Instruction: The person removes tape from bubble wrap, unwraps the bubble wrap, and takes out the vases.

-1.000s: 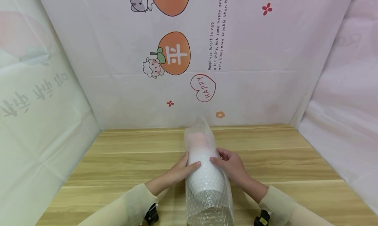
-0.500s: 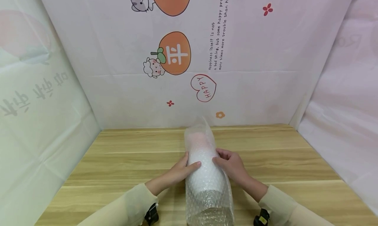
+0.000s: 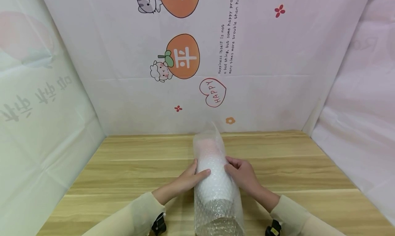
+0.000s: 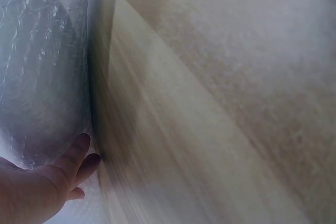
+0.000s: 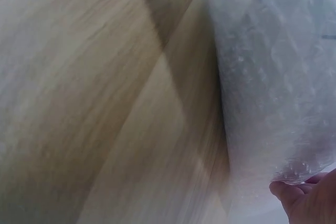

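Note:
A long bundle of clear bubble wrap (image 3: 213, 184) lies on the table, pointing away from me. Inside it shows something white with a pinkish far end; the wrap hides what kind of thing it is. My left hand (image 3: 186, 179) rests against its left side, the straight thumb across the top. In the left wrist view the fingers (image 4: 68, 161) of that hand lie nearly straight along the wrap. On the other side my right hand (image 3: 243, 172) pinches the wrap's edge between thumb and fingers. The right wrist view shows these fingertips (image 5: 281, 188) at the wrap.
The wood-grain table (image 3: 132, 164) meets a white printed cloth (image 3: 262, 92) at its back edge. More cloth hangs at the left (image 3: 61, 126) and the right (image 3: 355, 126). Loose wrap stands up at the bundle's far end.
My right thumb has slid slightly to the right, off the top of the bundle toward its edge. The left hand and the bundle stay almost still.

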The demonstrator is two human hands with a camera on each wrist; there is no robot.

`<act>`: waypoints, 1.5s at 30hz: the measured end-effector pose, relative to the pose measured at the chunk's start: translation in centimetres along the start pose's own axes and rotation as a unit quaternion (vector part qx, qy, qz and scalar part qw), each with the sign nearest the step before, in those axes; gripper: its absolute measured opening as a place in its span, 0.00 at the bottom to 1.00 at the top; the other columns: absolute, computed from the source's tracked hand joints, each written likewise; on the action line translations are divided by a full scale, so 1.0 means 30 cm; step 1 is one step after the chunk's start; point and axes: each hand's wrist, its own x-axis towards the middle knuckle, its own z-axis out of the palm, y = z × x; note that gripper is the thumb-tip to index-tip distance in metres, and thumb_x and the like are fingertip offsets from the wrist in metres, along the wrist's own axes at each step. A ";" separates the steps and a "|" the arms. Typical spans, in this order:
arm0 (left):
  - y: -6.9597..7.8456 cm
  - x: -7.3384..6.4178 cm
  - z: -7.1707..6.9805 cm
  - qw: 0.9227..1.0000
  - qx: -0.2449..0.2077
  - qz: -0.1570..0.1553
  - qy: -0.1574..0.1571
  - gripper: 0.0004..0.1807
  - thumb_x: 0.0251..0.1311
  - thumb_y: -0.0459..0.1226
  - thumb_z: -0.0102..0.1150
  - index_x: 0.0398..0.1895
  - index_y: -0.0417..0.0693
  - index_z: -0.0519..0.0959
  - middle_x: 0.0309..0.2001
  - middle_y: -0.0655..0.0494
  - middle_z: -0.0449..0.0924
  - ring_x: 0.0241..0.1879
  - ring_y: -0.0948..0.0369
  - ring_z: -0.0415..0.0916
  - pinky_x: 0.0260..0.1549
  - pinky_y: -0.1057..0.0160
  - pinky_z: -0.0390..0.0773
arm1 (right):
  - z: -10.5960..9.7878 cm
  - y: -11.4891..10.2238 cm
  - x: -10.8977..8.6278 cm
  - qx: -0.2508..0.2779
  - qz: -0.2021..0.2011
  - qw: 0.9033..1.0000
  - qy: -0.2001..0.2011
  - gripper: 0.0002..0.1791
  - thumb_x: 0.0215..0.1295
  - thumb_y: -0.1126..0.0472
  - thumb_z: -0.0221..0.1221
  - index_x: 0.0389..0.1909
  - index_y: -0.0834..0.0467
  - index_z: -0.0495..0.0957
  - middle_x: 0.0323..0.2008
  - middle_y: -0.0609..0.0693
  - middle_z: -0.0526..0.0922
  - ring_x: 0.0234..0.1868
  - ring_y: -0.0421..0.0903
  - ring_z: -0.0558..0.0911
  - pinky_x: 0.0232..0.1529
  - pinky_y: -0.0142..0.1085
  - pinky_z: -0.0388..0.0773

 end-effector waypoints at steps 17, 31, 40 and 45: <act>-0.001 0.000 -0.003 1.000 0.011 -0.006 0.001 0.57 0.64 0.61 0.52 0.75 0.32 0.36 0.75 0.37 0.38 0.73 0.45 0.41 0.68 0.45 0.48 | -0.017 0.008 0.004 -0.014 -0.025 1.000 -0.013 0.22 0.66 0.59 0.61 0.58 0.65 0.77 0.54 0.59 0.80 0.50 0.48 0.80 0.42 0.33 0.79; 0.013 -0.007 -0.005 1.000 0.011 -0.006 0.000 0.55 0.65 0.59 0.52 0.75 0.30 0.36 0.75 0.34 0.38 0.73 0.43 0.41 0.67 0.44 0.50 | -0.041 0.003 0.026 0.026 0.007 0.999 -0.038 0.22 0.63 0.60 0.64 0.56 0.67 0.78 0.52 0.60 0.81 0.50 0.52 0.81 0.42 0.38 0.81; 0.015 -0.006 -0.005 1.000 0.007 -0.001 -0.003 0.54 0.66 0.58 0.51 0.75 0.30 0.36 0.75 0.34 0.39 0.72 0.44 0.42 0.67 0.45 0.50 | -0.031 0.014 0.025 0.003 -0.008 1.000 -0.021 0.19 0.64 0.61 0.62 0.54 0.65 0.80 0.50 0.58 0.82 0.49 0.48 0.81 0.39 0.34 0.80; 0.013 -0.004 -0.006 1.000 0.008 -0.002 -0.003 0.54 0.65 0.58 0.52 0.74 0.30 0.36 0.75 0.33 0.39 0.72 0.43 0.42 0.67 0.45 0.50 | -0.021 0.019 0.025 -0.021 -0.035 0.999 -0.006 0.17 0.64 0.63 0.61 0.53 0.65 0.81 0.49 0.58 0.83 0.44 0.44 0.81 0.35 0.31 0.79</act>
